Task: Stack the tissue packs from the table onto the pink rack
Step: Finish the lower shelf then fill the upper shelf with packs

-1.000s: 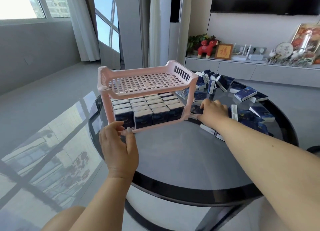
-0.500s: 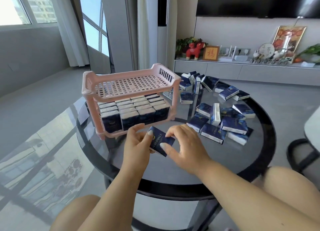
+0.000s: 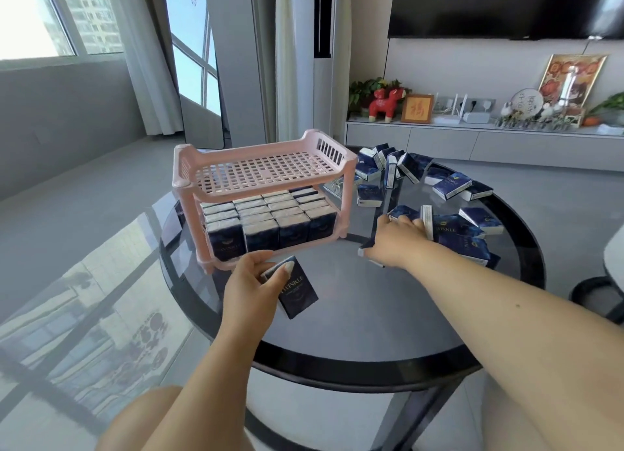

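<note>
Pinching one dark tissue pack [image 3: 299, 290] betw. thumb and fingers: left hand [image 3: 251, 290], just above the glass table [image 3: 354, 319], in front of the pink rack [image 3: 263, 194]. Right hand [image 3: 396, 239] is reaching into the loose packs [image 3: 452, 221]; grip unclear. Rack's lower shelf is holding upright packs; top shelf bare.

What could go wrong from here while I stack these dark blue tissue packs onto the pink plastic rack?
The left hand pinches one dark blue tissue pack by its corner, so it may twist or slip.

The right hand reaches into the loose pile of packs; packs standing on edge could topple, and those lying near the round black glass table's rim could slide off.

The pink plastic rack looks light, with a full lower shelf; pressing on its bare top shelf might shift it.
</note>
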Demonstrator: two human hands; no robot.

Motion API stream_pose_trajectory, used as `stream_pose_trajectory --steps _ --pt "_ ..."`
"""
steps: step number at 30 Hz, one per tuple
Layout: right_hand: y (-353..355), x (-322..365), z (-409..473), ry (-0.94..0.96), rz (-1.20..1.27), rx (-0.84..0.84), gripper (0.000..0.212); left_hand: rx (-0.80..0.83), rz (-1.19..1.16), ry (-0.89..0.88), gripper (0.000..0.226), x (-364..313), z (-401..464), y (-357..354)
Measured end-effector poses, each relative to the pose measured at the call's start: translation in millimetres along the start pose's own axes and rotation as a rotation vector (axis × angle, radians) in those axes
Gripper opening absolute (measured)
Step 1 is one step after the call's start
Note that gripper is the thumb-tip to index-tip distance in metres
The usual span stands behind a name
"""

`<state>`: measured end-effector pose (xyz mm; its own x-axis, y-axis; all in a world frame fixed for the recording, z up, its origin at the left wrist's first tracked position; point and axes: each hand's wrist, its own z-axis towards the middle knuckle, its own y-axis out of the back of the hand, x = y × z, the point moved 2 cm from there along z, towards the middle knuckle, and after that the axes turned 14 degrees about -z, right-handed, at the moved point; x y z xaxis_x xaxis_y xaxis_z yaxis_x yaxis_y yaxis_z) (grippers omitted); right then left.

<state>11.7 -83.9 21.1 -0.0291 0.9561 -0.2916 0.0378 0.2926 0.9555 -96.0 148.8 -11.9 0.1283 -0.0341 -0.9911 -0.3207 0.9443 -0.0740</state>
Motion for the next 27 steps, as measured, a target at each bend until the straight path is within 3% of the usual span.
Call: stream_pose_trajectory --steps 12,17,21,27 --pt "12.4 40.9 -73.7 0.365 0.722 -0.209 0.055 0.012 -0.095 0.107 0.031 7.4 13.3 12.9" --pt "19.3 49.4 -84.9 0.446 0.729 -0.293 0.045 0.017 -0.113 0.099 0.019 5.7 11.1 15.6" --pt "21.6 46.1 -89.4 0.445 0.886 -0.275 0.044 -0.004 -0.146 0.001 0.013 -1.7 9.0 18.1" --pt "24.0 59.3 -90.1 0.5 0.8 -0.359 0.043 0.205 -0.243 0.006 0.016 -4.9 2.3 12.5"
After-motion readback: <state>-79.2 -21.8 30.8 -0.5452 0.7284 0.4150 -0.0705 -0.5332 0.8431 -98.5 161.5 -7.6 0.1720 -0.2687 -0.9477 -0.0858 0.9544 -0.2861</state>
